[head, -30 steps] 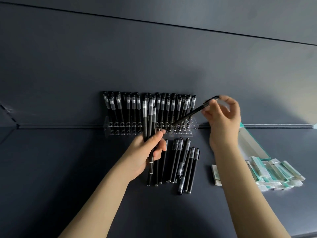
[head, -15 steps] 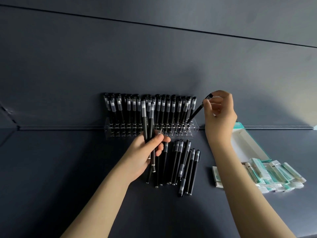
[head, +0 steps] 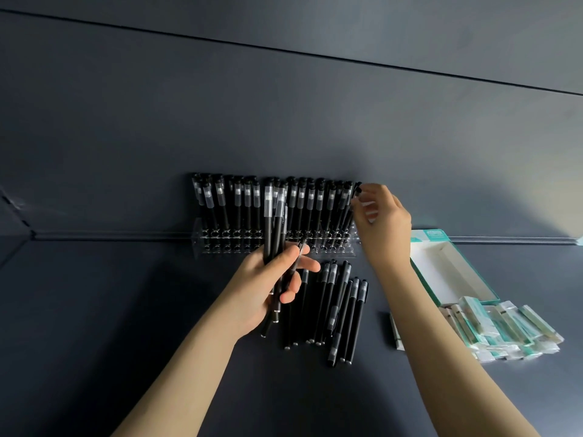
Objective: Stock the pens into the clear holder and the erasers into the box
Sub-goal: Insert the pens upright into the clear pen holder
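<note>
The clear holder stands against the back wall, filled with several upright black pens. My right hand pinches the cap of one black pen that stands nearly upright at the holder's right end. My left hand grips a bundle of black pens in front of the holder's middle. More loose pens lie flat on the dark surface below. The teal-rimmed white box lies open at the right. Wrapped erasers are piled at its near end.
One wrapped eraser lies apart beside my right forearm. The dark wall rises right behind the holder. The dark surface extends left of my left arm and toward the front.
My right hand swung its pen from a slant to nearly upright and lowered it into the holder's right end. My left hand stayed put with its bundle.
</note>
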A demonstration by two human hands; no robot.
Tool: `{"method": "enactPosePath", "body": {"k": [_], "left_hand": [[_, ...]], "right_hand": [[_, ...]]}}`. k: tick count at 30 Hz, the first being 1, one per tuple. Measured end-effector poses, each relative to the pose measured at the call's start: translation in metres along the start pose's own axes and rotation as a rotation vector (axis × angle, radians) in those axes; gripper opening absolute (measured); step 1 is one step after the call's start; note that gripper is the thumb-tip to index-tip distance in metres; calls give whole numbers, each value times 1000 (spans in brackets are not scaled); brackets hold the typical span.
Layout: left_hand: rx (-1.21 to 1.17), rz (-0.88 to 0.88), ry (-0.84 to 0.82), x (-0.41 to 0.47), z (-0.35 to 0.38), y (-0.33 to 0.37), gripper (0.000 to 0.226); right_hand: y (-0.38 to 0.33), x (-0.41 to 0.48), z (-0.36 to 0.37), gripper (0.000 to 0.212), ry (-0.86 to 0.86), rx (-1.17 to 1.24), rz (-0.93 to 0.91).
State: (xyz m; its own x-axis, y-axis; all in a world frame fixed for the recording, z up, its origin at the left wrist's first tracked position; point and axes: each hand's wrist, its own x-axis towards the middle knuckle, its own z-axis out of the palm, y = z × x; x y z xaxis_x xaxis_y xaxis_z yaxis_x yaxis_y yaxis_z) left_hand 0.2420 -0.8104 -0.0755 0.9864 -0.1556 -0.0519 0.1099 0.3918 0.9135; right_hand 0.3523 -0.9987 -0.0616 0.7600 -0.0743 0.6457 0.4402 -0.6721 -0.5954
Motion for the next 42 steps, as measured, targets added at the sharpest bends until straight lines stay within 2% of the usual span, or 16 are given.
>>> {"method": "enactPosePath", "body": {"k": [6, 10, 13, 18, 21, 24, 29, 34, 38, 42], "left_hand": [[1, 2, -25, 0, 0, 0, 38], [-12, -22, -53, -2, 0, 2, 41], [-2, -51, -120, -4, 0, 4, 40], [21, -101, -224, -7, 1, 3, 32], [29, -134, -250, -8, 3, 3, 33], [38, -149, -266, -9, 4, 3, 32], [49, -138, -240, -7, 3, 3, 34], [64, -135, -187, -6, 0, 1, 39], [58, -130, -137, -4, 1, -2, 43], [60, -108, -83, -1, 2, -4, 37]], "right_hand": [[-4, -2, -5, 29, 5, -32, -40], [-24, -9, -13, 25, -18, 82, -17], [-44, -12, -17, 19, -188, 254, 120], [-61, -15, -22, 24, -595, 634, 439], [-63, -17, -22, 18, -688, 792, 510], [-65, -17, -22, 16, -699, 864, 537], [-61, -14, -24, 5, -513, 878, 538], [-49, 4, -35, 19, -60, 1042, 611], [-28, 12, -47, 22, 212, 806, 478], [-12, 9, -50, 24, 262, 499, 306]]}}
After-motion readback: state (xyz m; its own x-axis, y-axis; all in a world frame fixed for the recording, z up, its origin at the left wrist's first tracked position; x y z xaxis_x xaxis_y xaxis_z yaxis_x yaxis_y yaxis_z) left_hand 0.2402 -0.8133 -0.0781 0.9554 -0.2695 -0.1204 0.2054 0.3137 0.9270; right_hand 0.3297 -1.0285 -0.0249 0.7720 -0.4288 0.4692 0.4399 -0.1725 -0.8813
